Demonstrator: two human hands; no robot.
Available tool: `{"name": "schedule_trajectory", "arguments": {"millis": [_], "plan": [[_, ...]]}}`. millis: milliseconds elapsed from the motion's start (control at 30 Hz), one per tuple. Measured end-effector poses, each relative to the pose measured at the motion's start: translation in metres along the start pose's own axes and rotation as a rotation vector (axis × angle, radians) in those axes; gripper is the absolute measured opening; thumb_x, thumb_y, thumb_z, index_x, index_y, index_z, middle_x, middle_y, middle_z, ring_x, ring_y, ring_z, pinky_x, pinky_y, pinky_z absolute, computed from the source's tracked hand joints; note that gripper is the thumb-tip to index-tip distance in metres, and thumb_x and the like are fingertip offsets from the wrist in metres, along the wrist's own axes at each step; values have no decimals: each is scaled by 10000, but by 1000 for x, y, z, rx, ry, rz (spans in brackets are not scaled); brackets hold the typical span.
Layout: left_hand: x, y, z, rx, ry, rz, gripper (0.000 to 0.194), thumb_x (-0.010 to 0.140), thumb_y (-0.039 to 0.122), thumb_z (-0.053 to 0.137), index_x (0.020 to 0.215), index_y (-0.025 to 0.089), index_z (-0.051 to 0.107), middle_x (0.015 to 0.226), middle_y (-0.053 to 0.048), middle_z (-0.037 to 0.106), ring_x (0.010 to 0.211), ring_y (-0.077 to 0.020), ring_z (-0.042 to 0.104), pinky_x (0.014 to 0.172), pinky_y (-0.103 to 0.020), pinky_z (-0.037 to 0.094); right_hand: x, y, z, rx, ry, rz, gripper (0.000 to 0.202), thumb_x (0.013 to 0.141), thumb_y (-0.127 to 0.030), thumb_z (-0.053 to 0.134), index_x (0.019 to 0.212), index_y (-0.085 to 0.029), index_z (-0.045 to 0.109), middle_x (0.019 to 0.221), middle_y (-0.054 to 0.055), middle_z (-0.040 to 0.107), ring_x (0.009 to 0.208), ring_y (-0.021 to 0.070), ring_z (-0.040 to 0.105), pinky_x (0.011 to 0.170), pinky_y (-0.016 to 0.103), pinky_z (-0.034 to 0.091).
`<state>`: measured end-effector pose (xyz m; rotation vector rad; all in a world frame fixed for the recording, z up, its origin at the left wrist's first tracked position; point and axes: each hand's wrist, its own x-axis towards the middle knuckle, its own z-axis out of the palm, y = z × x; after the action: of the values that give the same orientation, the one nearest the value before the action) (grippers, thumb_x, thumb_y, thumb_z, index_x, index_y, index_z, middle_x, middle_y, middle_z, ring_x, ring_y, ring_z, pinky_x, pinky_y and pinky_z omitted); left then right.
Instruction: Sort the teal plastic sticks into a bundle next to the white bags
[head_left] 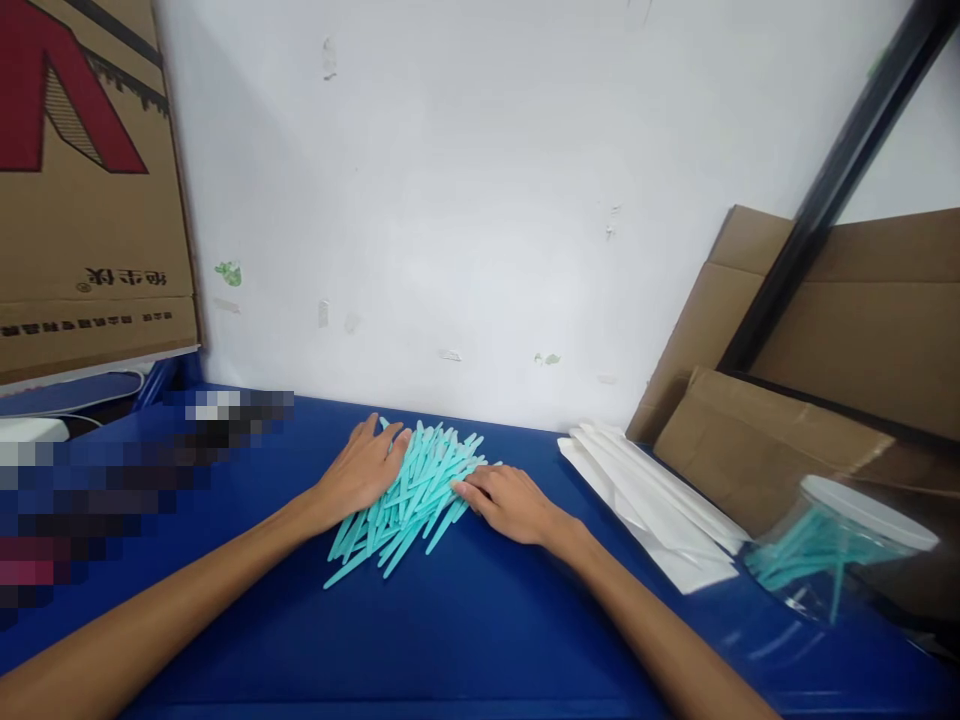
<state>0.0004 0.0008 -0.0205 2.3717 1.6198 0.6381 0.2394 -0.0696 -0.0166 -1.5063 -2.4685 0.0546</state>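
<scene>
A loose pile of slim turquoise plastic sticks [420, 490], flat and spatula-like, lies on the blue table [420, 650]. My left hand [366, 462] rests along the pile's left side, palm down, its fingers apart and touching the outer sticks. On the other side, my right hand [510, 500] lies against the right edge of the heap. Its thumb and fingers are loosely bent and apart, with fingertips at the stick ends; no stick is plainly gripped. The sticks point in mixed directions, several fanning out toward me.
White paper sleeves or sheets [637, 500] lie stacked to the right. Beyond them stands a clear jar [825, 560] with a white lid, holding similar turquoise sticks. Cardboard [780, 440] leans at the right. A large printed carton [90, 220] is at upper left, and a white wall [480, 200] rises behind.
</scene>
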Motion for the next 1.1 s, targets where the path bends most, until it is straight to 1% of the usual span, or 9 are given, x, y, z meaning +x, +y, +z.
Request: {"name": "schedule_trajectory", "arguments": {"millis": [133,267,367,467,567,700,900,1000,1100], "plan": [[5,-12,-2,10,-15,94,720,959,600,88,1332,187,544,1411,-142,530,1352,-312,426,1027,-434,401,-1,0,-2,53,-19,-24,604,1024,-536,203,703,-178,568,746,30,641,672,137,571,684,256,367],[9,-15,-9,3,-48,82,750,968,564,27,1058,173,661,1053,-139,713,1020,-282,657,830,-364,479,-2,0,-3,76,-16,-37,601,1026,-530,206,687,-184,562,724,20,642,661,136,573,676,254,368],[11,-16,-14,60,-42,42,770,967,552,2,821,171,654,790,-125,700,788,-267,679,715,-346,470,-2,0,-4,85,-29,-33,604,1024,-536,214,688,-186,574,724,21,648,665,139,579,680,255,370],[14,-17,-18,137,-39,3,769,963,542,-14,666,178,595,668,-124,654,655,-262,650,638,-352,454,-2,1,-4,92,-32,-28,602,1020,-543,225,688,-186,578,729,22,652,665,141,581,679,252,371],[15,-21,-23,213,-10,-69,739,963,529,34,687,163,614,705,-152,668,678,-288,657,642,-377,467,-2,1,-4,104,-32,-33,602,1022,-540,223,679,-187,569,714,18,648,651,137,577,671,250,373],[19,-30,-26,340,8,-125,590,950,464,197,864,124,672,855,-200,692,826,-333,676,707,-410,493,-2,0,-4,99,-30,-35,597,1020,-543,226,681,-188,564,719,19,646,640,135,570,662,250,375],[24,-45,-28,405,-7,-108,391,838,293,433,1129,109,617,1072,-226,654,988,-351,644,763,-410,498,-3,-1,-5,88,-36,-33,596,1017,-549,232,687,-188,574,730,25,645,642,139,568,659,254,377],[22,-46,-28,412,-6,-92,358,795,187,449,1109,136,613,1054,-196,659,980,-320,652,770,-376,494,-3,-1,-6,81,-33,-37,590,1018,-544,234,692,-190,574,731,22,641,639,137,562,648,254,371],[20,-40,-23,416,16,-89,315,782,168,465,1058,139,614,1013,-190,667,957,-315,655,767,-368,489,-3,-1,-5,72,-29,-44,578,1019,-542,239,697,-193,567,737,18,636,640,134,559,646,251,364]]}}
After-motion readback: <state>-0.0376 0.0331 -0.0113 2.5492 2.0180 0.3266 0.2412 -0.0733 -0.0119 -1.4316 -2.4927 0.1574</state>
